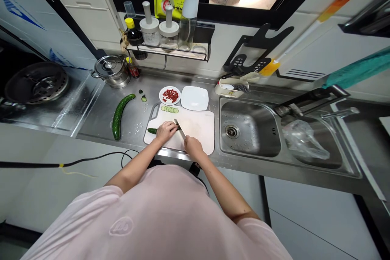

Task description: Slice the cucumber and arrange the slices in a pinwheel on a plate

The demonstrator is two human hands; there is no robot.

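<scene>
Left hand pins the cucumber in a curled grip — right hand closed round the knife.

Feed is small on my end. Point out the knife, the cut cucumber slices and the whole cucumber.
knife (179, 127): head view, on the blade beside the left hand.
cucumber slices (170, 109): head view, middle of the row on the cutting board.
whole cucumber (120, 114): head view, mid-length, on the steel counter.
</scene>
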